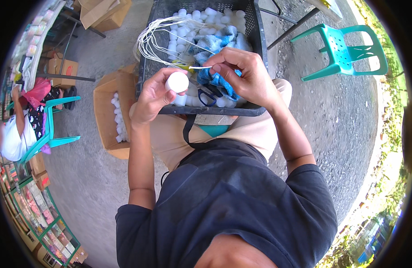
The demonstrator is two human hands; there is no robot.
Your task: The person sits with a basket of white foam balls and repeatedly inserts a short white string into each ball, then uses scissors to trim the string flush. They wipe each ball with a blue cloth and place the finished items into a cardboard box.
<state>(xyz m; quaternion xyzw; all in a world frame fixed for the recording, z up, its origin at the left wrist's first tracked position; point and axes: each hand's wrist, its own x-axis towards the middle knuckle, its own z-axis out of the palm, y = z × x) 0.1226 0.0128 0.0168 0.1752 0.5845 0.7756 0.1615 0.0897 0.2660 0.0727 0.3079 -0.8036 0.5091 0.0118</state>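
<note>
Between the thumb and fingers of my left hand (pixel 149 96) is a small white cylinder (pixel 177 82), its round end facing up. My right hand (pixel 249 77) pinches a thin white cord (pixel 200 68), whose end points left, just above the cylinder. A loose bundle of white cords (pixel 153 35) hangs over the left side of the black plastic crate (pixel 255 111) at my knees. Inside the crate lie several similar white cylinders (pixel 183 31), a blue cloth (pixel 215 43) and dark-blue-handled scissors (pixel 206 98). My fingers partly hide the cloth.
On the floor left of the crate stands an open cardboard box (pixel 108 129) with more white cylinders. A green plastic chair (pixel 342 49) stands at the right. Far left, a person (pixel 19 138) sits on another green chair (pixel 49 125), near shelves (pixel 47 219) of packaged goods.
</note>
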